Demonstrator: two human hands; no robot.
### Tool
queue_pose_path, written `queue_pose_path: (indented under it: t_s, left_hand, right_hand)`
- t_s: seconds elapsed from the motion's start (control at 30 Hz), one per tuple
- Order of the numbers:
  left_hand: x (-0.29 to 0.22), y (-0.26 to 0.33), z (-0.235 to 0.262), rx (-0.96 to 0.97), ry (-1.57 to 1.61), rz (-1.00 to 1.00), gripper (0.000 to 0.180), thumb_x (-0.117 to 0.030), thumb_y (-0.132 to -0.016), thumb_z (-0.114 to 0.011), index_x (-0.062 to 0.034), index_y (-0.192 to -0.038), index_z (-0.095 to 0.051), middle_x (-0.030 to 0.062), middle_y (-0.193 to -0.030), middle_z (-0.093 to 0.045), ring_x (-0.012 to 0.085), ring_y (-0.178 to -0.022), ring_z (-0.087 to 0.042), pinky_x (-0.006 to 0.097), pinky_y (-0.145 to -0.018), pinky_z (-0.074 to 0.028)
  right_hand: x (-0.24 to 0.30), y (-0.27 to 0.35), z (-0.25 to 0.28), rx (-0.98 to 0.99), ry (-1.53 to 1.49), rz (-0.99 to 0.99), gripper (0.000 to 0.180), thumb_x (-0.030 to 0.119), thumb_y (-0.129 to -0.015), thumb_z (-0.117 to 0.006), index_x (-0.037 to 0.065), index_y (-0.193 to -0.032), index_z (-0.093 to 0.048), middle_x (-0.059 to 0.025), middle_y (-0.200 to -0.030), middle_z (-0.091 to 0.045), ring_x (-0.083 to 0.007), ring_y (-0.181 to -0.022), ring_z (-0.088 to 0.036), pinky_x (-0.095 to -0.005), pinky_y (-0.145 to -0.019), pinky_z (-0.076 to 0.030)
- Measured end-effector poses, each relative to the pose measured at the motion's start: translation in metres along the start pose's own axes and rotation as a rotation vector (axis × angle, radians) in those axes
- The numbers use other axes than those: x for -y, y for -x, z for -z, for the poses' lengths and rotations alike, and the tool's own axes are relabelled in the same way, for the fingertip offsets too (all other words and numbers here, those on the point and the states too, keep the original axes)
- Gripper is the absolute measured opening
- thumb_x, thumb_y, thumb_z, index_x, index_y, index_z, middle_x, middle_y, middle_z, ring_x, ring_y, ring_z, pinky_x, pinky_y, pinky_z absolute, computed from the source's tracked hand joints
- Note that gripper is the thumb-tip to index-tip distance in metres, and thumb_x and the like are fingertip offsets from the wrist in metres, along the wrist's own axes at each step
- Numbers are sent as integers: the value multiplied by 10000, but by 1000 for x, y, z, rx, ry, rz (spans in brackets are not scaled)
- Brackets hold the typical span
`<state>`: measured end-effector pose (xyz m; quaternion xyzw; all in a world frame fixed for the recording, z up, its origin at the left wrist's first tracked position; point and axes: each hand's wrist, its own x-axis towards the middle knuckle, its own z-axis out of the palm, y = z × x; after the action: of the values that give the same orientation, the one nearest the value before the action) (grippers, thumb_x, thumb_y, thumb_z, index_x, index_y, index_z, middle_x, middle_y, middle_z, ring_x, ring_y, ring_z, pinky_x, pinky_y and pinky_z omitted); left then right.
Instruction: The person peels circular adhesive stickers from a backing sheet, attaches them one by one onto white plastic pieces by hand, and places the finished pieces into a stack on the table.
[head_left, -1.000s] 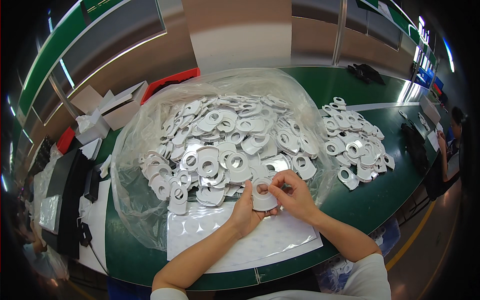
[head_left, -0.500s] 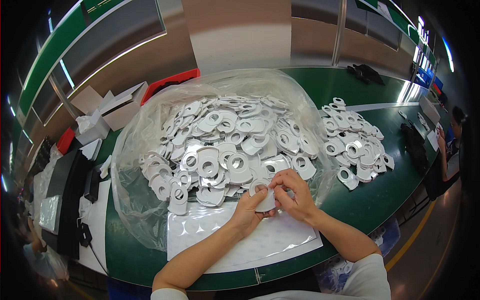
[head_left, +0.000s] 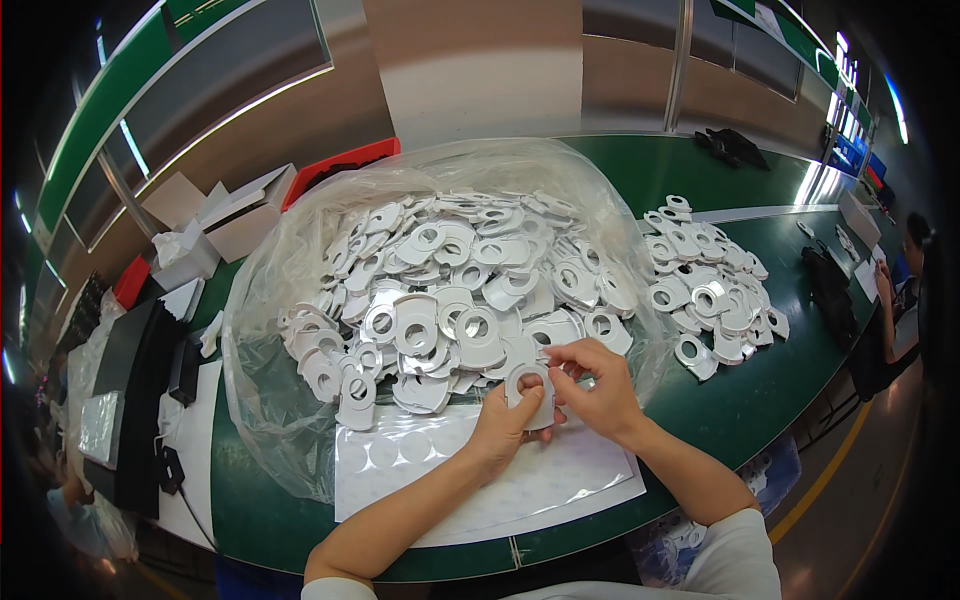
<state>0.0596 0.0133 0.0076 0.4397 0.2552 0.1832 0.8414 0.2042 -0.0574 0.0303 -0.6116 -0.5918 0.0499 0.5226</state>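
My left hand (head_left: 503,425) grips a white plastic part (head_left: 530,408) with a round hole near its top, thumb across its face. Close against the part's right edge is my right hand (head_left: 597,388), its thumb and forefinger pinched together. Whatever lies in that pinch is too small to make out. Both hands are above a sheet with round clear stickers (head_left: 415,445), which lies on white paper near the table's front edge. Just beyond the hands, a large pile of similar white parts (head_left: 478,335) fills an open clear plastic bag (head_left: 275,430).
A second heap of white parts (head_left: 710,290) lies on the green table (head_left: 660,160) to the right. White boxes (head_left: 250,215) and a red tray (head_left: 345,165) stand at the back left. A black bag (head_left: 828,290) lies by a co-worker (head_left: 905,290) at far right.
The held part is tilted a little more upright and has shifted slightly right. My right hand has moved a little to the right, its fingers still pinched.
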Motion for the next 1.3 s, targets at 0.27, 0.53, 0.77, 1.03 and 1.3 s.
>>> queue_pose_path:
  t_s: [0.27,0.53,0.77,1.03,1.3]
  left_hand:
    - [5,-2,-3,76,-102,-40,327,-178,-940,-519,-72,-1210,-368,108,-948,-596,183,-784,-632,271,-534,-496]
    - [2,-2,0,206,-107,-18,709,-666,-909,-126,-99,-1283,-330,110,-903,-585,162,-750,-626,223,-461,-444]
    - [1,-3,-1,209,-158,7,839,-752,-836,-63,-103,-1291,-337,110,-879,-582,157,-702,-629,210,-415,-425]
    - [-5,-3,0,301,-233,70,903,-789,-794,-32,-102,-1286,-351,133,-887,-599,184,-732,-637,235,-429,-429]
    - [-3,-7,2,294,-216,80,944,-800,-782,-30,-89,-1314,-347,142,-878,-602,202,-702,-645,242,-413,-432]
  right_hand:
    - [-8,-4,10,216,-469,-580,167,43,-804,-624,-49,-938,-662,-57,-759,-652,-52,-602,-569,-186,-549,-463]
    - [-6,-3,12,196,-218,-482,125,94,-773,-661,-25,-810,-661,-12,-691,-635,-24,-593,-543,-175,-533,-435]
    - [-2,-2,11,155,20,-329,179,139,-746,-710,-19,-700,-638,-51,-599,-623,-53,-541,-553,-200,-495,-436]
    - [-1,-1,11,159,259,-170,359,351,-704,-730,28,-626,-592,-86,-539,-589,-215,-484,-589,-317,-471,-454]
    - [11,-2,17,234,490,-36,395,385,-591,-781,61,-626,-557,-64,-580,-564,-206,-568,-583,-332,-493,-435]
